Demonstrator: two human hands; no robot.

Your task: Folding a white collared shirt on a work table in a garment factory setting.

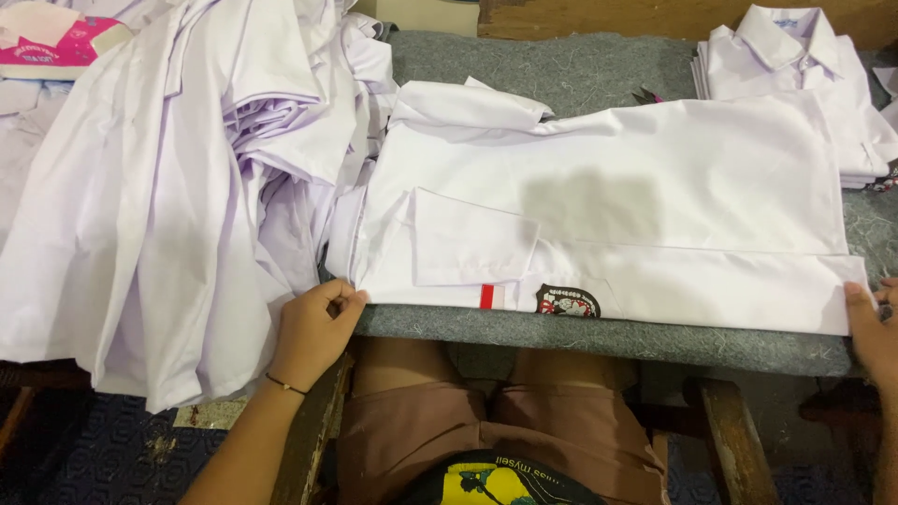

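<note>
White shirt (636, 196) lies part-folded on the tabletop (599, 70); left hand (313, 327) pinches one end, right hand (875, 327) the other. Heap (187, 168) unfolded, stack (795, 84) done.

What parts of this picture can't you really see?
- Right hand: the head view's right edge cuts it off, so its grip is unclear.
- White shirt on the table: its underside and inner folds are hidden by its own top layer.
- Left hand: fingertips tucked at the shirt's corner.
- Pile of shirts: lower ones buried under upper ones.
- Folded stack: partly cut by the top and right edges.
</note>
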